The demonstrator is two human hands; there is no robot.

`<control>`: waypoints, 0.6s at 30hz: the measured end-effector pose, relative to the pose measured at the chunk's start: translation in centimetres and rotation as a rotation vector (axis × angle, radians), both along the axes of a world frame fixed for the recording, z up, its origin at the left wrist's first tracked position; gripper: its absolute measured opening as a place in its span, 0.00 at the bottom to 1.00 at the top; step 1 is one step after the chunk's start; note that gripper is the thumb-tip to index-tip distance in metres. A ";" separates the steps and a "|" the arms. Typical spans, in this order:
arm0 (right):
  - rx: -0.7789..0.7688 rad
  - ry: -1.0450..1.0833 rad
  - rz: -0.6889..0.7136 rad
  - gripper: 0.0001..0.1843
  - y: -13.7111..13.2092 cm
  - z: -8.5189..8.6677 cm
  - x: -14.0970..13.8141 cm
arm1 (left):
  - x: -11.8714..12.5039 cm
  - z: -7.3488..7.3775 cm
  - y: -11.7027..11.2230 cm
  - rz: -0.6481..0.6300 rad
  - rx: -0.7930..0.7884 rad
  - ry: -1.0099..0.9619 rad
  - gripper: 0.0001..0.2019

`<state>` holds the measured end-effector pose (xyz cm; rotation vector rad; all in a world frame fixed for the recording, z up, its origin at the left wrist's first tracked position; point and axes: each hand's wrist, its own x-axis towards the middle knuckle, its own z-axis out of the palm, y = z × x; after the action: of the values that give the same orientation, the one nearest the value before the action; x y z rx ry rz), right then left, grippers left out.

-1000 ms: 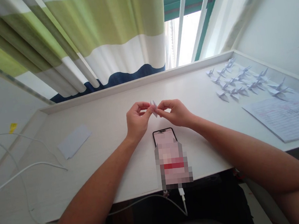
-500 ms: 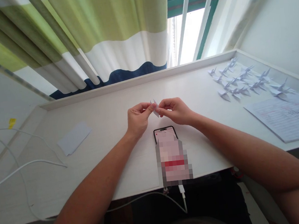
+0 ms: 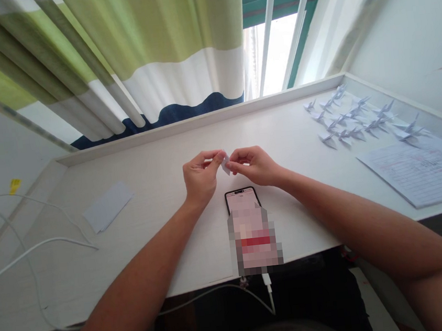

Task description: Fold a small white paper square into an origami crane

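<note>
Between my hands, above the white desk (image 3: 160, 193), is a small folded white paper (image 3: 226, 166), partly covered by my fingers. My left hand (image 3: 201, 175) pinches its upper left side between thumb and fingers. From the other side, the thumb and fingertips of my right hand (image 3: 255, 166) close on its right edge. Just below the hands lies a phone (image 3: 241, 199) with a lit screen, most of it blurred out. Folded paper cranes (image 3: 352, 117), several of them, stand in a group at the far right.
A small stack of white paper sheets (image 3: 109, 206) lies on the left. Lined, written sheets (image 3: 427, 173) rest at the right edge. White cables (image 3: 36, 248) run over the left side, and a charging cable (image 3: 268, 287) hangs from the phone. A raised rim (image 3: 193, 122) borders the desk's back.
The folded paper has turned between my fingers: two pointed tips stood up before, and now it looks like one flatter piece. Both hands stay close together; the view has shifted slightly.
</note>
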<state>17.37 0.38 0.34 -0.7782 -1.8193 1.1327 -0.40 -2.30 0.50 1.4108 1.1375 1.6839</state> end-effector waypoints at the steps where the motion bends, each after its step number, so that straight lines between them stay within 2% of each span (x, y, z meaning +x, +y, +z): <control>1: -0.003 -0.002 0.001 0.19 0.0 0.0 0.0 | -0.1 -0.1 0.0 -0.005 0.000 0.009 0.10; 5: -0.011 0.011 0.007 0.20 0.0 0.0 0.0 | -0.1 -0.3 0.2 -0.057 0.021 0.003 0.10; 12: -0.064 0.076 0.017 0.21 0.1 0.0 0.0 | -0.3 0.1 0.2 -0.090 -0.013 -0.095 0.16; 16: -0.092 0.131 0.031 0.23 0.2 0.0 0.1 | -0.9 0.1 0.1 -0.184 -0.005 -0.117 0.20; 18: -0.103 0.138 0.039 0.22 0.2 0.0 0.1 | -1.0 0.1 0.1 -0.192 -0.005 -0.123 0.20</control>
<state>17.45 0.54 0.29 -0.7072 -1.6791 1.2819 -1.36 -2.17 0.57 1.3482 0.9085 1.6063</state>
